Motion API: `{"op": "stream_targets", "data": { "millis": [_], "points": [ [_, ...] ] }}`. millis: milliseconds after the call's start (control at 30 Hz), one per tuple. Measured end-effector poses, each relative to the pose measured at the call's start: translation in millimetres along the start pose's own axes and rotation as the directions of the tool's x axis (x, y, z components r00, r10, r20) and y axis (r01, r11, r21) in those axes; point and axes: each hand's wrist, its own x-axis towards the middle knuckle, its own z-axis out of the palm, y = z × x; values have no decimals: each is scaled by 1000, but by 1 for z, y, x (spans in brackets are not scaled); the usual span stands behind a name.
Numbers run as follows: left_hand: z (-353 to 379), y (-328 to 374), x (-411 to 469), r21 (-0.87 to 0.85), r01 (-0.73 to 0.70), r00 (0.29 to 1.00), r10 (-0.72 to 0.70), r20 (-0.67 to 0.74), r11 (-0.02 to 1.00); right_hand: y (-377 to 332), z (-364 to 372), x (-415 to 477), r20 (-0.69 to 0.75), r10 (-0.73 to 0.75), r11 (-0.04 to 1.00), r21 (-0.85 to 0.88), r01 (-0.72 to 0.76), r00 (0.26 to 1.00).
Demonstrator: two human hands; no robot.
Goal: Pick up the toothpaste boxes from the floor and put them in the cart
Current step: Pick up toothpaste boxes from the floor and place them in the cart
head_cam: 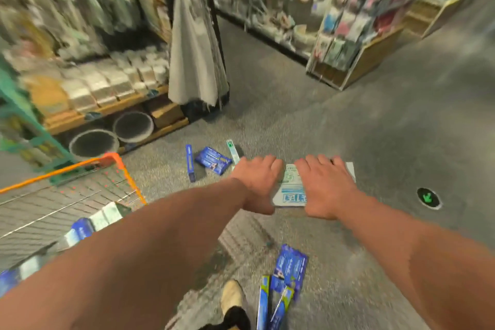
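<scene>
At the centre of the frame, the left hand [258, 178] and right hand [325, 182] clasp a flat, glossy white-and-blue pack [290, 191] from either side, fingers curled over its far edge. Motion blur leaves it unclear whether the pack touches the speckled grey carpet [375, 142]. Slim rectangular toothpaste boxes [213, 163] lie just beyond, with more at lower centre. The orange-rimmed wire cart [130, 179] stands lower left with boxes inside. Open carpet spreads to the right.

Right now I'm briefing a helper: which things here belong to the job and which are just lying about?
Job: white pack, gripped by left hand and right hand; blue boxes on floor; cart.
Lying about: round bins; hanging cloth; floor arrow.
</scene>
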Motion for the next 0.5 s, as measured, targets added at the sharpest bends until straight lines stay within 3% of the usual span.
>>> {"op": "stream_targets", "data": {
  "millis": [267,500],
  "points": [
    [-77,21,-147,57,77,991,-70,-115,995,-70,-84,-96,-171,-35,999,-44,28,985],
    [-101,-31,-265,130,242,957,-215,-197,961,-175,-142,-105,-293,-158,987,-79,141,943]
  ]
}}
